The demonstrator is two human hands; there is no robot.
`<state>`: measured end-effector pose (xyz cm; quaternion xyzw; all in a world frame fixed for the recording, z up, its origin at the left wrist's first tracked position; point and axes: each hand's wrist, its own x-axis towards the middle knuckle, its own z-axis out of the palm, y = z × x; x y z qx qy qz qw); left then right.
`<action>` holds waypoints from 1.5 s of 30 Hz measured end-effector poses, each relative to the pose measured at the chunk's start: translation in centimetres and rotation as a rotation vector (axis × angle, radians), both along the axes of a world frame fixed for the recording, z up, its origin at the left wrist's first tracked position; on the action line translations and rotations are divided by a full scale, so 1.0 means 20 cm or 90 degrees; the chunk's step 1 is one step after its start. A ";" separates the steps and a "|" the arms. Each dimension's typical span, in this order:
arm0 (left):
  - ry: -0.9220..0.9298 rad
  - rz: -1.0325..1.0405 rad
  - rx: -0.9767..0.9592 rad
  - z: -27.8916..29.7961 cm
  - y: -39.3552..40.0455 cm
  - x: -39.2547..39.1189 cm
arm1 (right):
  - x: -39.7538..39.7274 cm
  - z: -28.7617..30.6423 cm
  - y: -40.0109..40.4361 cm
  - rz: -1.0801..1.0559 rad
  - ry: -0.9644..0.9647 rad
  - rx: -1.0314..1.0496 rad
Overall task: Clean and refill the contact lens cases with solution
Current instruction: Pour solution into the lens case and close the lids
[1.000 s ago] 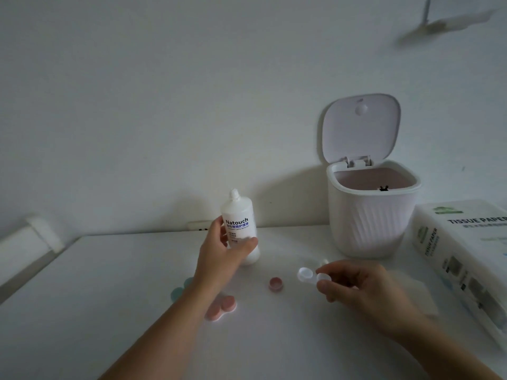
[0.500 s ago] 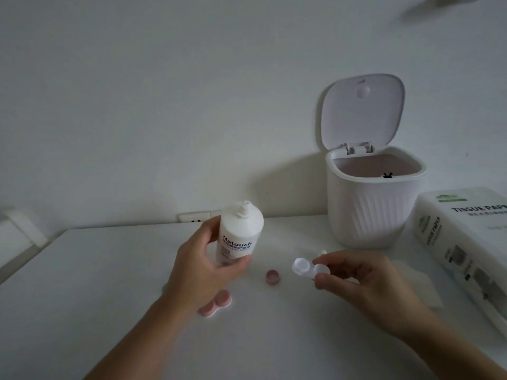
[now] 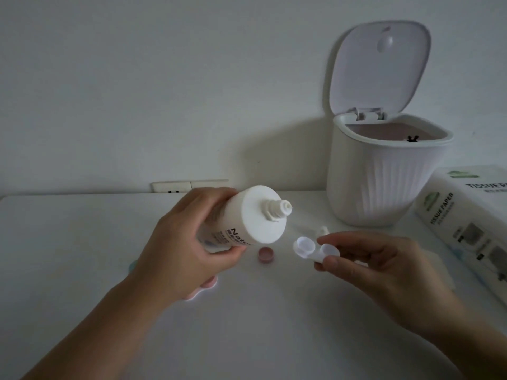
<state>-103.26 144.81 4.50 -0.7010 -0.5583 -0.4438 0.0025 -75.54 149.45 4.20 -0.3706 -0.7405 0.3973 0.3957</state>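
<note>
The left hand (image 3: 189, 242) has its grip wrapped around the white solution bottle (image 3: 241, 223), which is tilted over with its uncapped nozzle (image 3: 278, 211) aimed right, toward the lens case. The right hand (image 3: 384, 267) pinches the white contact lens case (image 3: 315, 249) between thumb and fingers, above the counter (image 3: 82, 256); its 2 wells are open and face up, the left one just below and right of the nozzle, not touching it. A pink cap (image 3: 266, 255) lies on the counter between the 2 hands. A pink case (image 3: 204, 287) shows partly under the left wrist. Behind stands a white bin (image 3: 384, 185), lid raised, beside a tissue pack (image 3: 466, 223).
</note>
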 end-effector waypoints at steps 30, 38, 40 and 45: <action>0.200 0.021 0.094 -0.06 0.10 -0.10 | -0.02 0.02 -0.01 0.062 -0.003 -0.018; 0.231 0.024 0.089 -0.06 0.10 -0.10 | -0.02 0.01 -0.02 0.030 0.007 0.023; 0.241 0.026 0.095 -0.06 0.11 -0.09 | -0.02 0.01 -0.02 0.028 0.017 0.014; 0.249 0.023 0.104 -0.07 0.13 -0.07 | -0.01 -0.01 0.00 0.026 0.029 -0.004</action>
